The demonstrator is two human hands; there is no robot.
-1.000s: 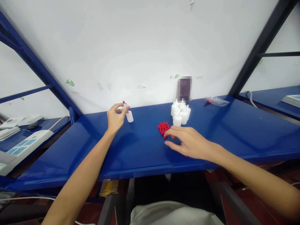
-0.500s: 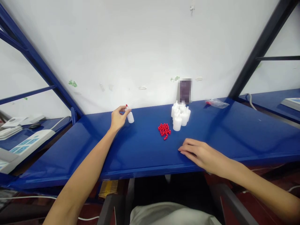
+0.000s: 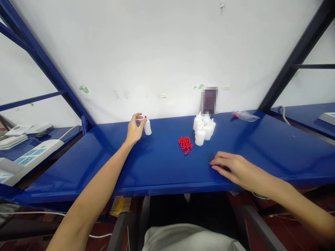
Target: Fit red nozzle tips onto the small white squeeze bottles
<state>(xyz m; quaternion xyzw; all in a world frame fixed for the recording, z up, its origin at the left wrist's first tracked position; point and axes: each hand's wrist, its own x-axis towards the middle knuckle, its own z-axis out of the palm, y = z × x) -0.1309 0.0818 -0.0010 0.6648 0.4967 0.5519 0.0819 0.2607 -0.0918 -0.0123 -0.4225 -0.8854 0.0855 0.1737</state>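
At the back left of the table, a small white squeeze bottle (image 3: 148, 128) with a red cap (image 3: 146, 117) stands upright. My left hand (image 3: 135, 129) is just left of it, thumb and fingers spread apart near the cap; whether the thumb still touches the bottle I cannot tell. My right hand (image 3: 230, 167) rests by the table's front edge, fingertips drawn together and nothing visible in them. Between the hands lies a pile of small red caps (image 3: 185, 143). Behind and right of the pile, several white bottles (image 3: 200, 137) with bare nozzles stand in a tight cluster.
The blue table (image 3: 162, 167) runs up to a white wall. A clear plastic bag (image 3: 246, 116) with something red in it lies at the back right. A dark, blurred-out rectangle (image 3: 210, 100) leans behind the bottles. White power strips (image 3: 34, 158) lie on the left neighbouring table.
The capped bottle has gone from tilted in my left hand's grip to upright, and the left fingers have spread from it. My right hand has shifted slightly right. The camera view has moved a little.
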